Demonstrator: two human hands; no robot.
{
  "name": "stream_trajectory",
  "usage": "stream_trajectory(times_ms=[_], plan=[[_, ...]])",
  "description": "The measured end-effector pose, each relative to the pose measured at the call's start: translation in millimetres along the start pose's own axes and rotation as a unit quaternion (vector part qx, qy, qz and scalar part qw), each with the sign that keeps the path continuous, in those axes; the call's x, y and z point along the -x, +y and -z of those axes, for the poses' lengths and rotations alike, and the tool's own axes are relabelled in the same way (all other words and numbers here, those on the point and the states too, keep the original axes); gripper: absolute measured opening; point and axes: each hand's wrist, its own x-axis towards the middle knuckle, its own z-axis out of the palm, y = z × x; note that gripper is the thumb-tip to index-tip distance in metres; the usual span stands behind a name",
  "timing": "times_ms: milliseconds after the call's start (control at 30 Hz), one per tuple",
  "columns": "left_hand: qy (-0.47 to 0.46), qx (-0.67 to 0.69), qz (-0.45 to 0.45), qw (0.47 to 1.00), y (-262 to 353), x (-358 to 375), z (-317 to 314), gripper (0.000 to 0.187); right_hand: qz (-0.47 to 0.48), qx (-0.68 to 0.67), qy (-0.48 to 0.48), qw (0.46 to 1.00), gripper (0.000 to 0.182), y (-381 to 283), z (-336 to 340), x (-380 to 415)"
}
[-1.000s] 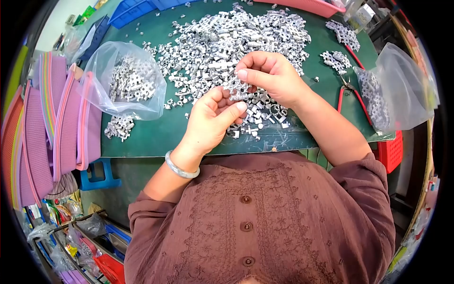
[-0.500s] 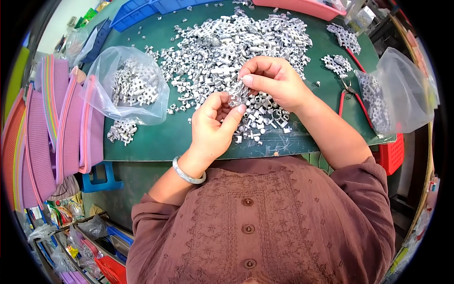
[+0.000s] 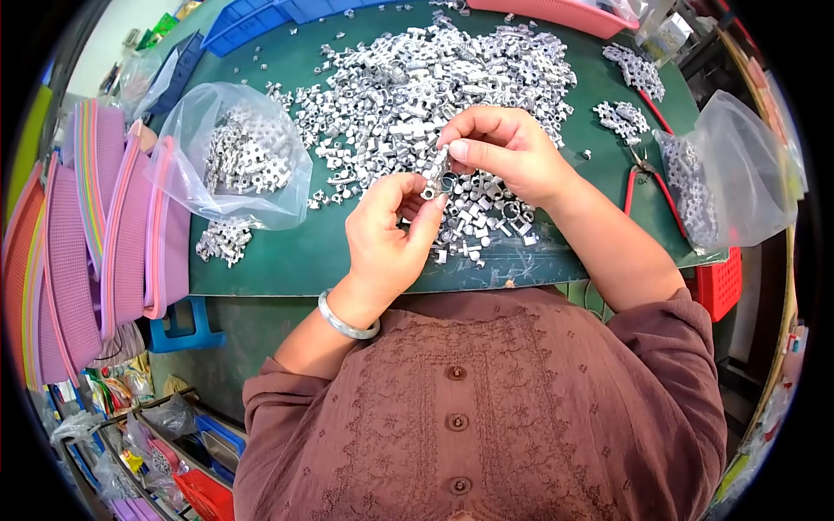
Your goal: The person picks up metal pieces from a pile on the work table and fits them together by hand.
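Over the near part of a large pile of small silver metal parts (image 3: 495, 74), my two hands hold one silver metal piece with a bumpy outline (image 3: 438, 174). My left hand (image 3: 384, 233), with a bangle at the wrist, pinches its lower end between thumb and fingers. At the upper end, the thumb and forefinger of my right hand (image 3: 517, 158) close on it. The piece stands narrow side towards me, and the fingertips hide part of it. Loose silver parts lie just beneath both hands.
A clear bag (image 3: 295, 195) of knobbly silver pieces lies left; another bag (image 3: 751, 187) is at right. Red-handled pliers (image 3: 643, 169) rest nearby, below small silver clusters (image 3: 621, 120). Blue trays (image 3: 243, 28) and a pink tray (image 3: 556, 12) line the back. Purple strapping (image 3: 74, 243) hangs left.
The silver piece has turned from its broad face to a narrower side. My left hand has shifted slightly left, while my right hand stays almost where it was.
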Motion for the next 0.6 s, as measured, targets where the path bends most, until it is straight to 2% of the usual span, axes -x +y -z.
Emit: stream_trajectory(times_ms=[200, 600], plan=[[0.004, 0.063, 0.061, 0.996, -7.0, 2.8, 0.6, 0.016, 0.003, 0.000, -0.001, 1.000, 0.012, -0.5, -0.2, 0.7], [0.010, 0.190, 0.107, 0.976, -8.9, 3.3, -3.2, 0.017, 0.014, 0.012, 0.010, 1.000, 0.009, -2.4, -2.3, 1.7]])
